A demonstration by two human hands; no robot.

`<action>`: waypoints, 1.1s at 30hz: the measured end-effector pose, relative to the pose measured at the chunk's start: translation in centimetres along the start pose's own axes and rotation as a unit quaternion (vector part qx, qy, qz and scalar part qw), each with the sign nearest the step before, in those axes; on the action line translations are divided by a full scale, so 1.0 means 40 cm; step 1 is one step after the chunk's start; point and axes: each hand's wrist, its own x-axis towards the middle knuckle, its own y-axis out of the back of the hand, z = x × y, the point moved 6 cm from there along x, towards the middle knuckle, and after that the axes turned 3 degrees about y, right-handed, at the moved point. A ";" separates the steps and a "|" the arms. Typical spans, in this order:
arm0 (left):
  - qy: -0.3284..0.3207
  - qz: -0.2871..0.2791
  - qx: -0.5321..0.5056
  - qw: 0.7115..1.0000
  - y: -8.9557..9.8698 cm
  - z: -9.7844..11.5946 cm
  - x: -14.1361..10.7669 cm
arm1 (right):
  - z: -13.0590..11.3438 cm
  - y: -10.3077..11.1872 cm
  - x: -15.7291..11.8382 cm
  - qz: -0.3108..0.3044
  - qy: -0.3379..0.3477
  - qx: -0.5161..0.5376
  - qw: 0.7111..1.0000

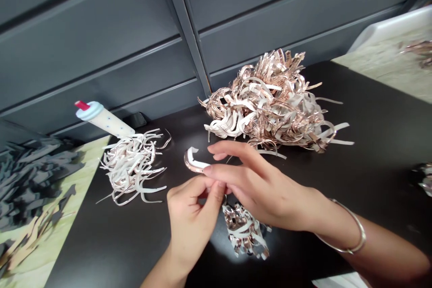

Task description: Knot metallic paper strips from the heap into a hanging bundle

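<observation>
A short curled paper strip (194, 160), white on one face and coppery on the other, is pinched at its lower end by my left hand (192, 216). My right hand (263, 189) comes in from the right, its fingertips against the same end and its index finger raised above the strip. Its thumb is hidden. Below both hands lies a small bundle of silvery patterned strips (245, 229). A large heap of curled copper-and-white strips (270, 103) sits beyond them, and a smaller, whiter heap (133, 166) lies to the left.
All of this lies on a black tabletop (381, 189). A white tube with a red tip (104, 119) lies beyond the whiter heap. Dark grey strips (33, 180) cover a pale board at left. Grey panelled drawers (91, 45) fill the far side.
</observation>
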 end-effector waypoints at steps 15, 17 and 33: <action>0.032 0.100 -0.061 0.993 0.024 -0.013 -0.017 | 0.001 0.022 0.008 0.118 -0.026 -0.048 0.991; 0.021 0.103 -0.049 0.993 0.025 -0.012 -0.021 | -0.003 0.020 0.004 0.129 -0.009 -0.051 0.990; 0.028 0.103 -0.059 0.992 0.032 -0.006 -0.024 | 0.014 0.028 0.027 0.047 -0.020 0.048 0.998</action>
